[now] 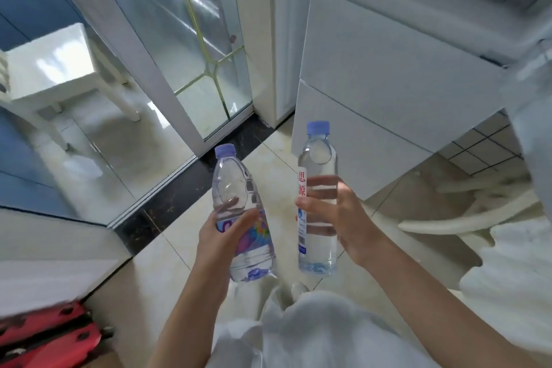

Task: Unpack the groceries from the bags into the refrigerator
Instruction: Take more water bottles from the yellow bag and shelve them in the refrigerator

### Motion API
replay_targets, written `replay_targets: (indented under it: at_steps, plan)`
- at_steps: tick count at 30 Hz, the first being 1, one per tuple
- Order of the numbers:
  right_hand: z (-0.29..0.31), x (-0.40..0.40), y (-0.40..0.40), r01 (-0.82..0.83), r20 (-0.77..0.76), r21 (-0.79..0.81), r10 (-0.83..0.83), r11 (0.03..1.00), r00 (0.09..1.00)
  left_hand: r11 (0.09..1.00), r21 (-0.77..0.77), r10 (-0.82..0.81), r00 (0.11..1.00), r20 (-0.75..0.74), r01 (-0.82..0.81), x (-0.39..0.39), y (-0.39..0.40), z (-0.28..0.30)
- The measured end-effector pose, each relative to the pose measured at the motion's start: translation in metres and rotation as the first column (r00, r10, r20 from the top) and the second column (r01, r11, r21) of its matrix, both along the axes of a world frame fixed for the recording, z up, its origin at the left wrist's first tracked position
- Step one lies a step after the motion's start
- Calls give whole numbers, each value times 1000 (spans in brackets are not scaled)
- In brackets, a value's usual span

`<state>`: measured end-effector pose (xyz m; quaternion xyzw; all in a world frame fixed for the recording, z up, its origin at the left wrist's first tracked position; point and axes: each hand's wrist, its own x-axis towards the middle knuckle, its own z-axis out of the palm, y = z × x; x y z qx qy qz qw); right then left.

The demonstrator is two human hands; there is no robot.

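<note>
Now the person is holding 2 water bottles above the tiled floor (179, 248), in front of the white fridge (388, 84). Left hand (222, 233) is gripping the colourful-label bottle (239, 218), tilted left, fingers curled round its middle. Right hand (337, 212) is gripping the upright white-label bottle (318, 164), fingers wrapped round it. Both blue caps are on.

Pale glossy tiled floor (179, 227), crossed from 7 to 1 o'clock by a dark marble threshold strip (191, 185). Standing on the floor: a white stool (59, 69) at 10 o'clock, the white refrigerator (388, 92) at 1 o'clock, and a white chair base (466, 212) at 3 o'clock. A red-and-black object (44, 334), blurred, lies at 8 o'clock.
</note>
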<state>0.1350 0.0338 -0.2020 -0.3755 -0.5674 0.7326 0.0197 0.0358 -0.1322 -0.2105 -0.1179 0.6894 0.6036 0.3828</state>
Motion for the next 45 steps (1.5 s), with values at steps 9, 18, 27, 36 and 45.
replay_targets:
  at_steps: [9, 18, 27, 36, 45]
  plan:
    - [-1, -95, 25, 309, 41, -9, -308, 951, 950, 935, 29, -352, 934, -60, 354, -136, 66, 7]
    - [15, -123, 74, 620, 22, 37, -621, 784, 784, 755, 48, -648, 755, -99, 654, -203, 170, 5]
    - [35, -106, 163, 744, -68, 177, -746, 644, 662, 612, 96, -757, 617, -218, 785, -195, 286, 4]
    - [71, -105, 285, 737, -193, 221, -712, 639, 675, 566, 160, -719, 579, -384, 809, -188, 411, 54]
    - [123, -130, 378, 767, -327, 276, -694, 579, 641, 526, 267, -673, 587, -449, 807, -206, 514, 115]
